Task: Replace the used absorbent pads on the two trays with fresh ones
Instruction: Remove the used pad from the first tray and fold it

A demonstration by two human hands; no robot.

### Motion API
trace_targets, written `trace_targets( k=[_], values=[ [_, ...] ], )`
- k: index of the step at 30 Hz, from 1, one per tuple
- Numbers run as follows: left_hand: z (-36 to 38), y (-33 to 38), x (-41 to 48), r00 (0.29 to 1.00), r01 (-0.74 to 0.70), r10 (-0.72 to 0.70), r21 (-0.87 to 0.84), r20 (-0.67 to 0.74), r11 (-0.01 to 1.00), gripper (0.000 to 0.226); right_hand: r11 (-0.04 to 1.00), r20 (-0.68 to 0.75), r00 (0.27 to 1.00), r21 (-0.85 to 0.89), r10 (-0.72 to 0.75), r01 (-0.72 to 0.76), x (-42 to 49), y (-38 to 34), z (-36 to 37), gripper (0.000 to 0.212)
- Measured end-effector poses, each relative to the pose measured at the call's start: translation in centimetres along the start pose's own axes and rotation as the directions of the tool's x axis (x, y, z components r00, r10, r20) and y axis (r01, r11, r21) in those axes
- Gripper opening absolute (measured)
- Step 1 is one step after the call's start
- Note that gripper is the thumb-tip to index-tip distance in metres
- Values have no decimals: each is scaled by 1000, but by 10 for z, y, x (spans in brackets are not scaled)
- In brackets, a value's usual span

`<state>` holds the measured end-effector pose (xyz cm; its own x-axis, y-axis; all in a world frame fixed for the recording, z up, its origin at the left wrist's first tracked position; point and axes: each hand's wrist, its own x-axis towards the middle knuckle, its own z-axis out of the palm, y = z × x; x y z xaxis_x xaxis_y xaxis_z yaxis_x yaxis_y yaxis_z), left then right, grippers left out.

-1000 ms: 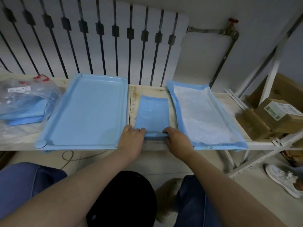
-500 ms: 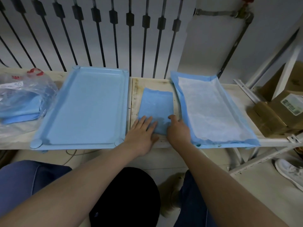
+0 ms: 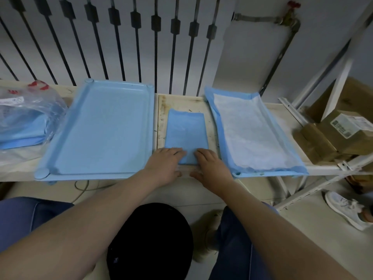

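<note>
Blue plastic and blue backing filled the head view, the only view there was. The left tray (image 3: 96,130) lay bare on the shelf (image 3: 182,103), with no pad in it. The right tray (image 3: 268,174) was covered by a spread pad (image 3: 254,134), white face up, its blue border draped over the rim. Between the two trays, on the bare wood, lay a folded pad (image 3: 186,132), blue side up and still several layers thick. A clear bag of pads (image 3: 24,122) sat at the far left, well apart from the hands.

The step in hand looked like unfolding the fresh pad meant for the bare tray. Next it would call for catching the top layer at the near edge, peeling it open, then carrying the pad left and laying it flat inside the rim.

The left hand (image 3: 164,165) and the right hand (image 3: 212,166) lay palm down, side by side at the pad's near edge, a strip of blue showing between them. Their fingers rested flat on the pad, pressing rather than pinching; neither hand was closed around anything. Both forearms reached straight forward from the lap.
</note>
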<state>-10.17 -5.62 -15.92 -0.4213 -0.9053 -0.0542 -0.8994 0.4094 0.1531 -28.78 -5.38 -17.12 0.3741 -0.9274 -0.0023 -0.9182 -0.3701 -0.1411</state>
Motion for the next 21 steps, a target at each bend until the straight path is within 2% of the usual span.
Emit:
trace_targets(
  k=[2,4,9,12,14,16,19,21],
  values=[
    [-2,1,-7,996,-31,33,20,-87,999,60,999,-20,999,-29,-26,26,-5,3,-2,55],
    [-4,0,-12,987,-29,24,-29,-160,999,55,1000,-81,996,15,-23,25,-7,4,-6,42],
    [-10,-6,-9,956,123,-175,-218,-237,968,43,926,-129,959,318,254,-202,-1,-3,-20,39],
    [-8,-4,-1,950,220,-259,-212,-177,952,61,826,-90,899,443,429,-350,12,-8,-22,44],
    [-6,1,3,942,270,-282,-91,-180,959,69,780,-54,872,477,487,-406,22,-9,-21,43],
    [-4,6,6,958,225,-214,34,-190,974,69,766,-23,856,459,517,-451,32,-10,-18,40],
    [4,12,10,996,88,-86,81,-23,993,68,800,-24,850,353,526,-485,41,-10,-12,42],
    [7,15,12,988,103,-108,48,112,994,74,820,-37,855,307,517,-482,44,-8,-7,44]
  ],
)
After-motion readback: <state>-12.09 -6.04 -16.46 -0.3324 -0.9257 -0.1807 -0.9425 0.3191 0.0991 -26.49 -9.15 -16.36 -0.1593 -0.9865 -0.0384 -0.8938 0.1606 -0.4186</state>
